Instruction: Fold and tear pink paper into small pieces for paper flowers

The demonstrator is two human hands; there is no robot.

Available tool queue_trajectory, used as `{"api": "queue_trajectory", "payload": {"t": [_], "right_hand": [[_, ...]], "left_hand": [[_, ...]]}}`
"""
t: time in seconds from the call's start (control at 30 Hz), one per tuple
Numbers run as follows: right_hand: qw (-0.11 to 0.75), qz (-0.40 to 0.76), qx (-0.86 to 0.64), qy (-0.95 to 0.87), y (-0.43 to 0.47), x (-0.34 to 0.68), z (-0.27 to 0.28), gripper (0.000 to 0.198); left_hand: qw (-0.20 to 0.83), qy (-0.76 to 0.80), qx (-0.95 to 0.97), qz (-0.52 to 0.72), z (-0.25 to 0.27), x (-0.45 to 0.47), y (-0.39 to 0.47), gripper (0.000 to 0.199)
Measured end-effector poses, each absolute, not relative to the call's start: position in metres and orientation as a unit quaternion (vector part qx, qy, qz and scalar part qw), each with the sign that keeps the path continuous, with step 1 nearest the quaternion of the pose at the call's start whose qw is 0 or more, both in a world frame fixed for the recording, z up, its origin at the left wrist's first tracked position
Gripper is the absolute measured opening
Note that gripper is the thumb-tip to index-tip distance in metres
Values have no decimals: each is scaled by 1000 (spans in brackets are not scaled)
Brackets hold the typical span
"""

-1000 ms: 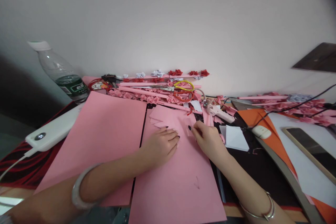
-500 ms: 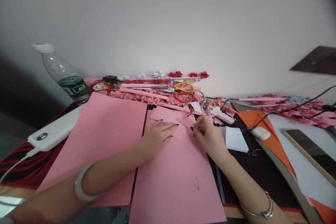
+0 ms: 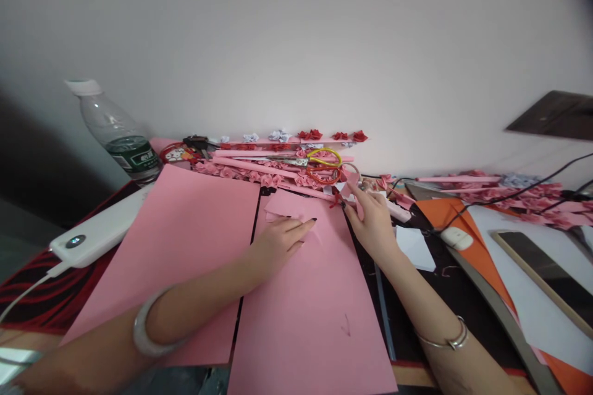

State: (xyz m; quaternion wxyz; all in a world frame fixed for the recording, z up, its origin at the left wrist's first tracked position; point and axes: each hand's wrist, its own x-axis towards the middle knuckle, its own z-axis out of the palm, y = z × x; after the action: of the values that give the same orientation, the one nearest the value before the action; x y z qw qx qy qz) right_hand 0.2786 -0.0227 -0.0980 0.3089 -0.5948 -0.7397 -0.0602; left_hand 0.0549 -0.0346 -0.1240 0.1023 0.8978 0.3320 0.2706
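Note:
My left hand point(image 3: 277, 245) lies flat on a small stack of pink paper pieces point(image 3: 283, 203), its fingers stretched out. Beneath them is a large sheet of pink paper point(image 3: 306, 321). At the far right corner of that sheet is my right hand point(image 3: 373, 222), with a small scrap of pink paper point(image 3: 351, 177) at its fingertips. The grip on this scrap is partly hidden by the fingers. Scissors point(image 3: 319, 163) with yellow and red handles lie just beyond. A pale pink glue gun point(image 3: 398, 211) is partly covered by my right hand.
A second pink sheet point(image 3: 194, 247) lies at left, beside a white power bank point(image 3: 97, 231) and a water bottle point(image 3: 132, 151). Paper flowers point(image 3: 243, 173) line the wall. At right are white paper squares point(image 3: 414, 248), an orange sheet point(image 3: 445, 213), cables and a phone point(image 3: 546, 271).
My right hand has moved away from the pink sheet, up toward the scissors, with the pink scrap at its fingertips. My left hand stays pressed on the paper.

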Motion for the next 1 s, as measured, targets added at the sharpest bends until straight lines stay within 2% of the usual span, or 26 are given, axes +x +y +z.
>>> {"api": "queue_trajectory", "payload": {"t": [0.07, 0.13, 0.33, 0.47, 0.57, 0.67, 0.9, 1.0], "right_hand": [[293, -79, -598, -742, -20, 278, -99, 50], [297, -68, -598, -741, -21, 276, -99, 49], [296, 50, -541, -785, -42, 265, -98, 21], [257, 133, -519, -804, -54, 254, -97, 5], [228, 225, -533, -783, -59, 248, -98, 21], [247, 290, -546, -746, -60, 248, -100, 24], [319, 193, -602, -706, -56, 259, -104, 27], [340, 178, -613, -690, -55, 261, -104, 27]], "left_hand": [[119, 338, 893, 272, -125, 55, -35, 38], [136, 343, 888, 274, -127, 54, -34, 36], [158, 318, 884, 305, -127, 53, -31, 20], [129, 267, 895, 334, -123, 51, -34, 23], [103, 242, 898, 352, -120, 51, -37, 24], [105, 259, 884, 374, -118, 52, -37, 23], [142, 386, 799, 438, -116, 46, -23, 35], [127, 411, 802, 415, -117, 41, -15, 30]]}}
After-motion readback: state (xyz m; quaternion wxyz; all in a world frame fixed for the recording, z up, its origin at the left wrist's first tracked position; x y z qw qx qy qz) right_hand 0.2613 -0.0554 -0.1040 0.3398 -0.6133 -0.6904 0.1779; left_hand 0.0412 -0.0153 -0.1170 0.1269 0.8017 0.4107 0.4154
